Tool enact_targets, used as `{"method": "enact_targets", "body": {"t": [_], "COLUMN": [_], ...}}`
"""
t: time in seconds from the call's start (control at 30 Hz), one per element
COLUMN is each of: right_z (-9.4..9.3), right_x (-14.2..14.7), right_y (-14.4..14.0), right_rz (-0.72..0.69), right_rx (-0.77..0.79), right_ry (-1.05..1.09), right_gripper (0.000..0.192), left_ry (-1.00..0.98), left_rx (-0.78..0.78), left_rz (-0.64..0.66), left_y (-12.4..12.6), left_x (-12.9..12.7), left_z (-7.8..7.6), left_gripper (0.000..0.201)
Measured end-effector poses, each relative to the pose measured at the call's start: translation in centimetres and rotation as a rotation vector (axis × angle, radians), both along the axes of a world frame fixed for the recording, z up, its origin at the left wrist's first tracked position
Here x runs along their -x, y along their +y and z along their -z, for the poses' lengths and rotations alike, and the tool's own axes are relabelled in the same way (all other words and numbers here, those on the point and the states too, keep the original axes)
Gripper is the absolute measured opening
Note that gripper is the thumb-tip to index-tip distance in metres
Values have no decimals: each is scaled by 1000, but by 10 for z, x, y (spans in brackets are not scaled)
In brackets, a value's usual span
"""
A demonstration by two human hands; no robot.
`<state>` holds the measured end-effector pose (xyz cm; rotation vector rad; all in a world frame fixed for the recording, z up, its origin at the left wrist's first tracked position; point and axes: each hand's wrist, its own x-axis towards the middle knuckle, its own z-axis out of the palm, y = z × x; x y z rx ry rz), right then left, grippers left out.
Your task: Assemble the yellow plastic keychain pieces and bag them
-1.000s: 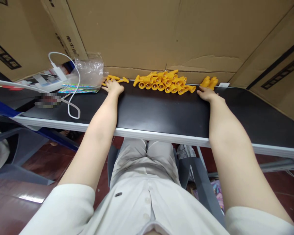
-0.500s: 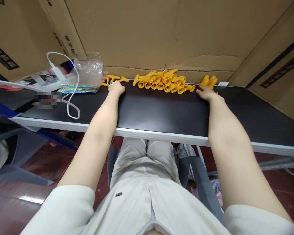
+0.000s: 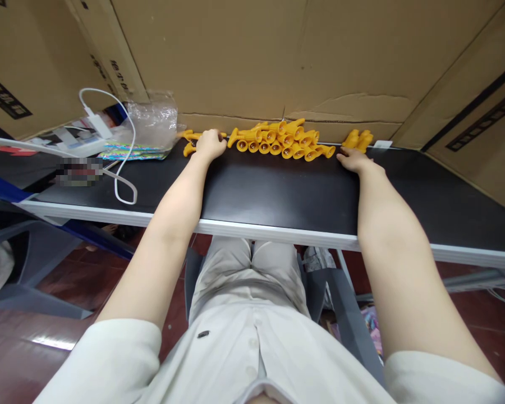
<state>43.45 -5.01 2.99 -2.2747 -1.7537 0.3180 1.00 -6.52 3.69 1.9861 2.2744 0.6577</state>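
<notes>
Several yellow plastic pieces with round flared ends and handle-like arms lie stacked in a pile (image 3: 284, 140) along the back of the black table. To the left of this pile, my left hand (image 3: 210, 145) is closed over a yellow T-shaped piece (image 3: 189, 135), its fingertips largely hidden behind the knuckles. More yellow parts stick out left of that hand. My right hand (image 3: 356, 160) rests palm down on the table with fingers extended, just in front of a small group of yellow pieces (image 3: 357, 140) at the right. It appears to hold nothing.
A cardboard wall (image 3: 252, 62) rises behind the black table (image 3: 278, 196). At the left lie a clear plastic bag (image 3: 154, 120), colourful packets (image 3: 134, 152) and a white cable (image 3: 128, 193). A small white item (image 3: 382, 144) sits at the back right.
My left hand has shifted to the right, over the end of the yellow pieces there, nearer the pile. My right hand and the pile have stayed in place.
</notes>
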Motion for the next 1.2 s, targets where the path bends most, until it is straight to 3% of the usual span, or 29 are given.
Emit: {"method": "enact_targets", "body": {"t": [0.17, 0.33, 0.6, 0.83, 1.03, 1.2], "right_z": [0, 0, -1, -2, 2, 14], "right_x": [0, 0, 3, 4, 0, -18], "right_y": [0, 0, -3, -3, 1, 21], "right_rz": [-7, -9, -4, -9, 1, -51], "right_rx": [-7, 3, 0, 15, 6, 1], "right_ry": [14, -4, -8, -9, -19, -83], "right_gripper": [66, 67, 67, 67, 67, 68], "left_ry": [-55, -24, -88, -200, -304, -291], "left_rx": [13, 183, 153, 5, -77, -143], "left_rz": [-160, -264, -259, -258, -197, -155], "left_y": [0, -5, 5, 8, 13, 14], "left_x": [10, 17, 26, 18, 15, 11], "left_z": [1, 5, 15, 9, 5, 4], "left_gripper": [61, 81, 84, 80, 67, 56]}}
